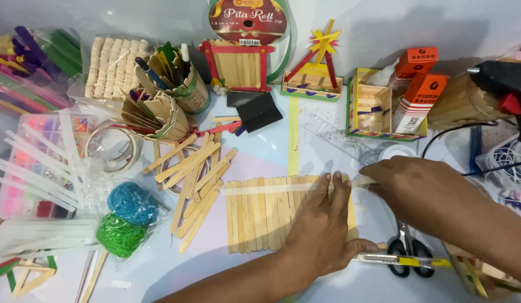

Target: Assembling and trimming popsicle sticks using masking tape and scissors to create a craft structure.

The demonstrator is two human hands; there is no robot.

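We are pressing our left hand (322, 224) flat on the row of craft sticks (260, 216) mid-tabletop (328, 146), keeping them aligned; our right hand (417, 188) is pinching the cross stick (271, 189) at its end, holding it across them.
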